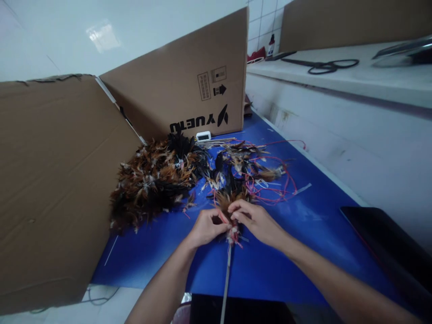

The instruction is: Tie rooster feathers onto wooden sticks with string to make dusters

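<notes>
A small feather bundle [225, 201] on a thin stick [227, 279] sits at lower centre of the frame, over the blue table [303, 252]. The left hand [205, 227] and right hand [254, 218] meet on it, fingers pressed together, pinching the red-wrapped base. Just above lie loose feathers and red string [270, 184]; a larger feather pile [151, 180] lies left of centre, beside cardboard sheets [50, 180].
</notes>
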Action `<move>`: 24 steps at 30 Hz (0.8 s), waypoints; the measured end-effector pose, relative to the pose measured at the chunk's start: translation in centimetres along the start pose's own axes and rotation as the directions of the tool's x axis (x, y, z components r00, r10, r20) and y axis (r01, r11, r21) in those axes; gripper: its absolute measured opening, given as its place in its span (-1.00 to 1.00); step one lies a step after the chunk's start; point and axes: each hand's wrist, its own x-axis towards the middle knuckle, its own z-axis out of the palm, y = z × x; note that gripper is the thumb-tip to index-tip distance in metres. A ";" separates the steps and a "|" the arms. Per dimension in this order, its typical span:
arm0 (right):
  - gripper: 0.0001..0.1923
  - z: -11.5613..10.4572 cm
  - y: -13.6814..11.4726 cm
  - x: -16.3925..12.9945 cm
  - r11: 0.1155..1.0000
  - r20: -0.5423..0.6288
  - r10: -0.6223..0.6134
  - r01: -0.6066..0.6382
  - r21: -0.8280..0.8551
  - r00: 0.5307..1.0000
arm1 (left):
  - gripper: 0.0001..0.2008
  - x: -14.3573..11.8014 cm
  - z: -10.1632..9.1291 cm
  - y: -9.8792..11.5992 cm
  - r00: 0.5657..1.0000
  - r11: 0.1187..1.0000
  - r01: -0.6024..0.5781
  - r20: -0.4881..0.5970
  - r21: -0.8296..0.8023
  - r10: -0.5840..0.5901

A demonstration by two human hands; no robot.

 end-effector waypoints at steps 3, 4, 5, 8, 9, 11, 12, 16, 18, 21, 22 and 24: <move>-0.83 0.3 0.3 0.4 1.000 0.026 0.000 -0.001 0.023 1.000 | -0.87 -0.1 -0.2 0.5 0.984 0.957 -0.180 0.033 0.227 0.177; -0.82 0.4 0.3 0.5 1.000 0.029 -0.002 0.001 0.031 1.000 | -0.87 0.0 -0.3 0.6 0.967 0.921 -0.253 0.065 0.297 0.244; -0.81 0.4 0.4 0.5 0.999 0.027 -0.003 0.002 0.039 1.000 | -0.86 0.0 -0.4 0.6 0.947 0.876 -0.322 0.112 0.358 0.302; -0.84 0.5 0.7 0.5 0.999 0.009 0.004 -0.004 0.054 1.000 | -0.83 0.2 -0.6 0.7 0.871 0.737 -0.490 0.286 0.466 0.399; -0.86 0.5 0.9 0.4 0.998 0.009 0.009 -0.010 0.058 1.000 | -0.81 0.1 -0.7 0.6 0.849 0.695 -0.528 0.330 0.488 0.413; -0.88 0.5 1.3 0.4 0.998 0.022 0.021 -0.022 0.066 1.000 | -0.80 0.0 -0.9 0.5 0.807 0.603 -0.590 0.387 0.537 0.446; -0.87 0.5 1.5 0.4 0.997 0.034 0.022 -0.024 0.072 0.999 | -0.80 -0.2 -1.0 0.5 0.779 0.536 -0.625 0.417 0.567 0.468; -0.80 0.2 1.6 0.3 0.997 0.070 -0.040 0.036 0.065 0.997 | -0.82 -0.5 -1.4 0.1 0.591 0.088 -0.757 0.621 0.647 0.515; -0.76 -0.1 1.4 0.3 0.993 0.093 -0.112 0.109 0.043 0.989 | -0.86 -0.4 -1.5 -0.1 0.485 -0.101 -0.767 0.676 0.633 0.554; -0.75 -0.5 1.3 0.2 0.978 0.134 -0.209 0.209 0.017 0.969 | -0.90 -0.1 -1.4 -0.2 0.344 -0.235 -0.755 0.674 0.612 0.654; -0.76 -0.6 1.3 0.2 0.974 0.142 -0.224 0.225 0.009 0.964 | -0.90 0.0 -1.3 -0.2 0.317 -0.256 -0.749 0.670 0.611 0.671; -0.78 -0.7 1.3 0.1 0.971 0.153 -0.234 0.238 -0.005 0.960 | -0.90 0.2 -1.3 -0.2 0.305 -0.277 -0.739 0.673 0.614 0.674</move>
